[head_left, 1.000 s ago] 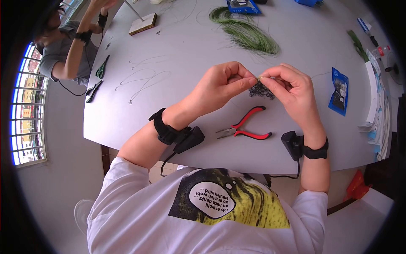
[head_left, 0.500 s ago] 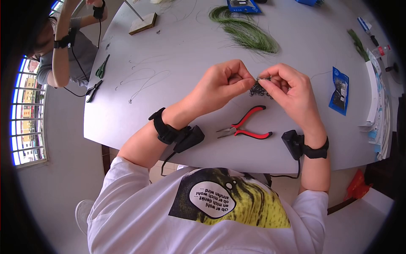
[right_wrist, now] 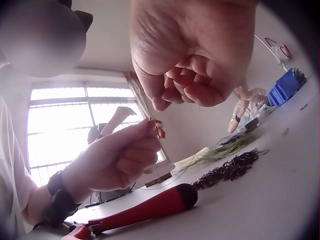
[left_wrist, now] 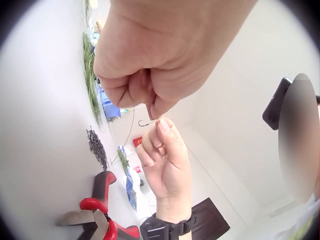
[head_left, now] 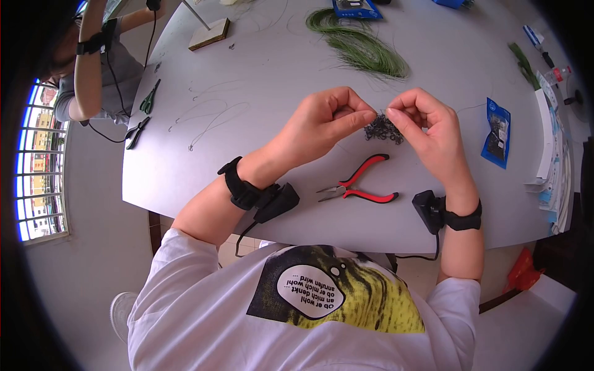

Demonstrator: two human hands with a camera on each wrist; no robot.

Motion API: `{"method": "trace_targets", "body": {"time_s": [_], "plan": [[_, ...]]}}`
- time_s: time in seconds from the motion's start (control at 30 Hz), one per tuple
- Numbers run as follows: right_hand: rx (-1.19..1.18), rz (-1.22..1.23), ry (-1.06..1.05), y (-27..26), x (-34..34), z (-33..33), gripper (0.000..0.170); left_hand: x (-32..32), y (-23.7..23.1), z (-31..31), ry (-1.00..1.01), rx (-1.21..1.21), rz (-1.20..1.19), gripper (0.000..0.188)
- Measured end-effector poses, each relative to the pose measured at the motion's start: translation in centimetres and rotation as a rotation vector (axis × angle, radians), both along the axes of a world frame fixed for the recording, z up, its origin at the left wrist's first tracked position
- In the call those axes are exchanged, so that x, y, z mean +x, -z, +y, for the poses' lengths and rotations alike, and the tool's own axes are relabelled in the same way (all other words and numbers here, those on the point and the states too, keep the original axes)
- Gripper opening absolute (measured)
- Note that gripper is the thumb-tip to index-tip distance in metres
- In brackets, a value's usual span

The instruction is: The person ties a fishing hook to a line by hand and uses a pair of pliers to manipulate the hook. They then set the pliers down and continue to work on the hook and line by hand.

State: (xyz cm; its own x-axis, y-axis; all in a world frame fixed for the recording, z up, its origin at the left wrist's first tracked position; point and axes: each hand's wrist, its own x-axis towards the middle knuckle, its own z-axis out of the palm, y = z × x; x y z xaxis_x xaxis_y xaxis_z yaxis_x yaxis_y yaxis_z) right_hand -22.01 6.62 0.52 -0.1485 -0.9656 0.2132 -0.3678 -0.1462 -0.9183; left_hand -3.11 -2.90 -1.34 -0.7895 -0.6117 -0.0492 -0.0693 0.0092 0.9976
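My right hand (head_left: 427, 133) pinches a small dark fish hook (left_wrist: 143, 123) at its thumb and fingertip, the bend pointing toward the left in the left wrist view. Close beside it, my left hand (head_left: 328, 123) has its thumb pressed on curled fingers, and a thin fishing line (left_wrist: 132, 126) trails down from them. The fingertips of both hands stand a short gap apart in the head view. Behind and below them a pile of small dark hooks (head_left: 383, 131) lies on the table. Red-handled pliers (head_left: 341, 188) lie with handles spread, nearer my body.
A bundle of green line (head_left: 365, 52) lies at the back, near a blue packet (head_left: 357, 8). Another blue packet (head_left: 496, 133) is at right. Several hooks with lines (head_left: 207, 117) are spread at left, beside green-handled scissors (head_left: 150, 97) and black pliers (head_left: 136, 133). Another person (head_left: 93, 80) sits beyond.
My right fingertips have drawn away from the left ones, slightly to the right, uncovering more of the hook pile. My left hand has barely moved. The other person's arms have shifted.
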Motion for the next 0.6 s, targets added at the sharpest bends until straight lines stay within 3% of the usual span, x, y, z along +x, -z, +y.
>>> {"method": "trace_targets", "body": {"time_s": [0.6], "plan": [[0.019, 0.004, -0.016, 0.05, 0.16, -0.01, 0.005, -0.03, -0.17, 0.01, 0.011, 0.023, -0.014, 0.020]]}}
